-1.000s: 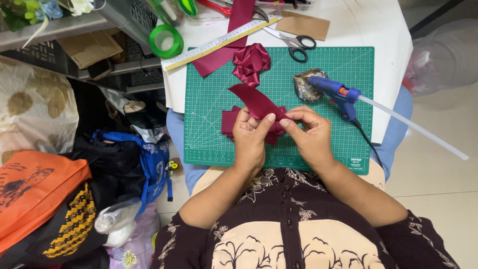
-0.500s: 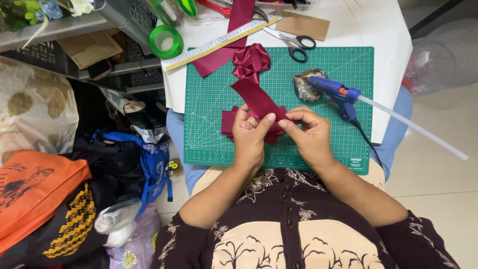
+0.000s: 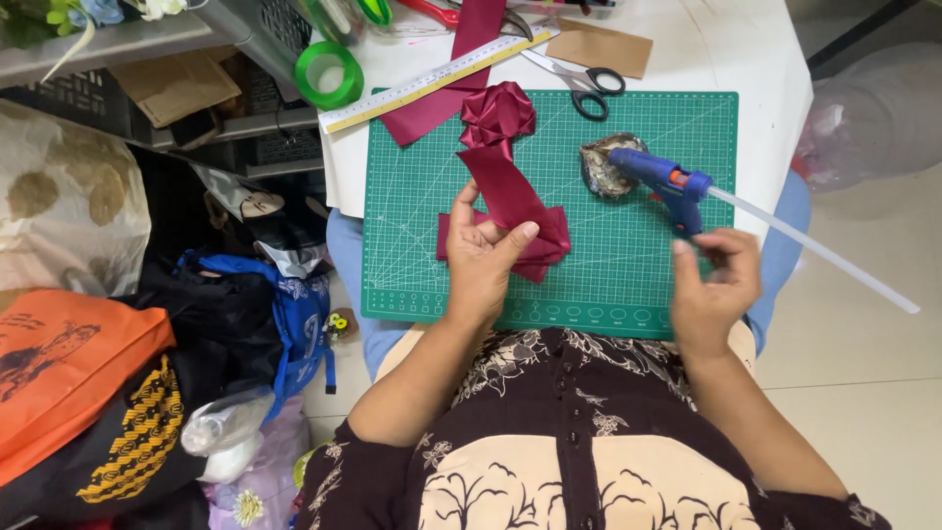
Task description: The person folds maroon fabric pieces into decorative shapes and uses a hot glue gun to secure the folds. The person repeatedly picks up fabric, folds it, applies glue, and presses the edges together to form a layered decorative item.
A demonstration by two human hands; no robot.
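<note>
- Burgundy ribbon piece (image 3: 510, 211), satin-like, lies folded on a green cutting mat (image 3: 648, 275) at the centre of the white surface (image 3: 726, 49); one strip runs diagonally up to a finished ribbon rosette (image 3: 497, 115) at the mat's top edge.
- Left hand (image 3: 486, 260) rests on the folded ribbon w/ fingers half spread & thumb across the layers, pinning them flat so the folds hold shape.
- Right hand (image 3: 716, 280) is off the ribbon, near the mat's right edge, fingers loosely curled, thumb & forefinger close together; cannot tell if anything small is pinched. It sits just below the glue gun.
- Blue glue gun (image 3: 667, 182) lies on the mat, nozzle resting on a crumpled foil scrap (image 3: 601, 169), prob. to catch drips; long clear glue stick pokes out the back, past the surface edge.
- Scissors (image 3: 589, 83), metal ruler (image 3: 432, 83) & green tape roll (image 3: 329, 77) sit along the top, w/in reach.
- Bags (image 3: 118, 393) crowd the floor at left.
</note>
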